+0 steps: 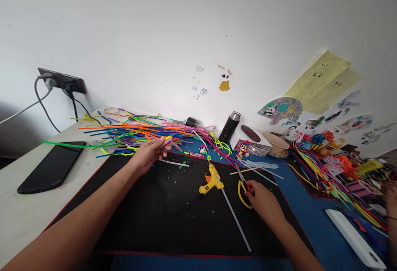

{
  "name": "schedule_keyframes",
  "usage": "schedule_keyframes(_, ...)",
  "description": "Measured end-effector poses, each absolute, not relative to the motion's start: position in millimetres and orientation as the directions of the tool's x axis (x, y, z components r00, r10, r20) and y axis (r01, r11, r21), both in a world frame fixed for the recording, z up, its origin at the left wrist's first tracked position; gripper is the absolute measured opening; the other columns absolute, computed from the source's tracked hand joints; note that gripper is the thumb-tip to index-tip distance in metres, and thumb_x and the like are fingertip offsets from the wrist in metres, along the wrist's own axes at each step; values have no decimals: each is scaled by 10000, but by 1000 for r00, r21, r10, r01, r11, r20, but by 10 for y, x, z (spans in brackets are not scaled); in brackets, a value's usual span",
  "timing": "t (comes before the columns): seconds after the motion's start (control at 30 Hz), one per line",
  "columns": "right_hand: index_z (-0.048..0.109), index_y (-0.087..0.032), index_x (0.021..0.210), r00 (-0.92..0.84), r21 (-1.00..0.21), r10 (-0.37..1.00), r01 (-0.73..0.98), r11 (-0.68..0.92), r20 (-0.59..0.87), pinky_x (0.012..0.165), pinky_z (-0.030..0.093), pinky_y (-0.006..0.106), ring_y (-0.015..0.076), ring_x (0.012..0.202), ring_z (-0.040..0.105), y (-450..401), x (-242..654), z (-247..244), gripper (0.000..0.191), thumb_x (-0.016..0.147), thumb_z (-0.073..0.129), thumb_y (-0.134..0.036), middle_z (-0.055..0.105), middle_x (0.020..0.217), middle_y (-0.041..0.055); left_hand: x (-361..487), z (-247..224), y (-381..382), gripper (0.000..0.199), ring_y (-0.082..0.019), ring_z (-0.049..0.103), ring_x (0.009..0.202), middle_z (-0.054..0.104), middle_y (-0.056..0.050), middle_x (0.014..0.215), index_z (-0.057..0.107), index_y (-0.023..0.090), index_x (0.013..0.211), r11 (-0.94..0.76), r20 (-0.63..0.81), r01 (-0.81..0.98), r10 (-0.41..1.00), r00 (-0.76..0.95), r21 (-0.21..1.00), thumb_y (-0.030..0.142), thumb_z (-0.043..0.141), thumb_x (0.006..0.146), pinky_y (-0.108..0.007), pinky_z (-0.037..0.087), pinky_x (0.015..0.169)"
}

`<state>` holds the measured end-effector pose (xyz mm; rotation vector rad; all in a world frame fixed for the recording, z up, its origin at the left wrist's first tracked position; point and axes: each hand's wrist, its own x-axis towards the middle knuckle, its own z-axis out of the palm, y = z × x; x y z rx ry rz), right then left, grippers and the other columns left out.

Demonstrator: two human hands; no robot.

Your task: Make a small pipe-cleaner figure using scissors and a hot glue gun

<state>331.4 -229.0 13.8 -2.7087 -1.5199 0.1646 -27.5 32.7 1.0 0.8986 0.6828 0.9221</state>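
Observation:
My left hand is closed, pinching a small pink and yellow piece between thumb and fingers, in front of the pile of pipe cleaners. My right hand grips scissors by their yellow handle, blades pointing away from me, low over the black mat. Between my hands a yellow glue gun lies on the mat, a long glue stick coming out of its back. Beyond it are a small pink and white figure and a green ring.
A dark phone lies at left. At the back stand a black flask, a white box and a beige bowl. Glue sticks lie right of centre. Another person's hand is at the far right, near more pipe cleaners.

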Motion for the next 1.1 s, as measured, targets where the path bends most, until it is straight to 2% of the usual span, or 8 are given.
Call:
schedule_keyframes(0.13,675,-205,1125,539,-85,836,832,-548,-107,671,393,286,230,855,704,-2277,3323,185,201,936,618,-238,727,993,79,-280,59,319,521,-145,604,597,763,-89,819,783,137,983,315,-131,-371,887,444,873,542,909,680,-242,425,523)
schedule_keyframes(0.27,665,-214,1064,547,-150,831,817,-557,-105,663,390,273,212,818,684,-2296,3391,195,172,894,639,-218,726,907,45,-279,61,319,501,-149,607,597,764,-93,811,786,137,997,326,-139,-375,884,445,868,528,897,705,-238,421,510)
schedule_keyframes(0.4,646,-214,1046,584,-370,797,713,-595,-155,581,405,259,179,683,644,-2381,3477,132,189,863,619,-249,680,815,13,-273,30,328,469,-143,607,589,769,-94,824,780,148,1071,336,-138,-399,883,448,853,500,857,772,-231,433,507)
schedule_keyframes(0.57,656,-189,1091,617,-734,749,390,-556,-240,468,391,265,160,529,550,-2535,3469,67,399,781,656,-439,589,674,-27,-249,17,345,347,-131,598,555,746,-88,787,758,129,1050,374,-188,-428,890,415,823,435,766,887,-212,426,475)
schedule_keyframes(0.73,660,-162,1170,633,-846,722,194,-496,-278,426,327,242,121,466,469,-2630,3349,93,647,656,824,-520,584,620,-44,-239,1,359,275,-107,557,510,648,-33,656,741,118,995,414,-198,-485,878,436,771,387,694,961,-188,417,445)
schedule_keyframes(0.83,677,-162,1054,642,-903,708,56,-427,-295,420,327,222,94,455,454,-2662,3278,131,598,639,890,-536,591,633,-34,-246,-7,366,260,-104,573,535,650,-37,666,754,118,1036,446,-205,-515,865,458,732,362,688,974,-176,459,468)
schedule_keyframes(0.93,679,-173,963,673,-956,690,-93,-279,-267,419,323,191,63,460,430,-2689,3188,222,534,658,923,-537,567,657,-37,-252,-2,364,244,-97,598,578,715,-72,749,774,124,1098,483,-216,-540,849,482,690,318,682,983,-168,517,529)
schedule_keyframes(1.1,690,-195,928,543,-963,820,-266,-36,-181,482,403,179,33,498,397,-2633,2857,460,415,718,930,-460,630,807,7,-254,11,340,194,-102,637,612,790,-115,902,801,144,1094,503,-194,-521,821,536,690,195,763,911,-171,536,566)
